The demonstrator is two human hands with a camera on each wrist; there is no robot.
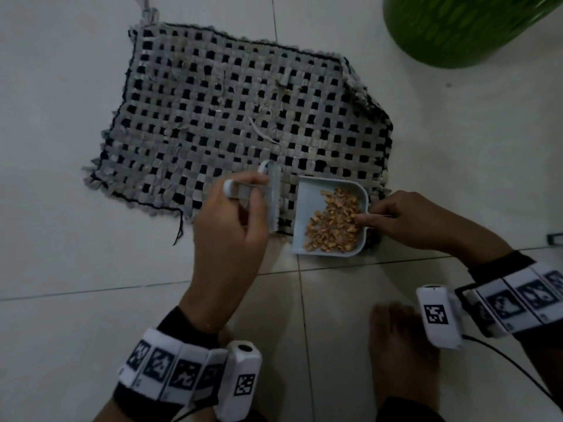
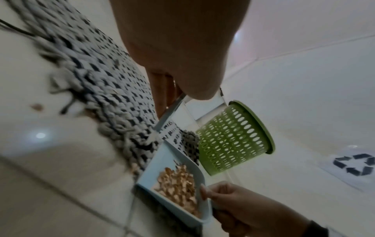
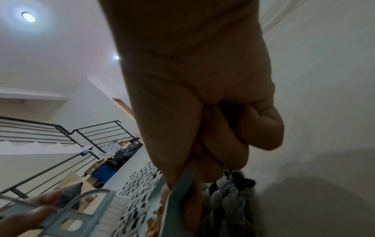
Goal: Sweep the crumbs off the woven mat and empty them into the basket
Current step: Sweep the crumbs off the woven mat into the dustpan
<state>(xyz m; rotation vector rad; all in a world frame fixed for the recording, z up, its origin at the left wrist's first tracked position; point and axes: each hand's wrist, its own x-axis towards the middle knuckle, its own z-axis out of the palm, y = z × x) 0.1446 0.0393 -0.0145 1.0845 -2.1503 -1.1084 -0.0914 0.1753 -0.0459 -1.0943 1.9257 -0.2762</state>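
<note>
Head view: crumbs (image 1: 333, 222) heaped in pale blue dustpan (image 1: 307, 205) at woven mat's (image 1: 237, 117) 5 o'clock corner, pinched at its rim by right hand (image 1: 417, 220). Left hand (image 1: 227, 226) curled round small brush (image 1: 272, 196), just beside pan's open mouth. Green perforated basket (image 1: 457, 28) standing well apart at 1 o'clock on floor, nearer right hand; likely next, a lift that way.
</note>
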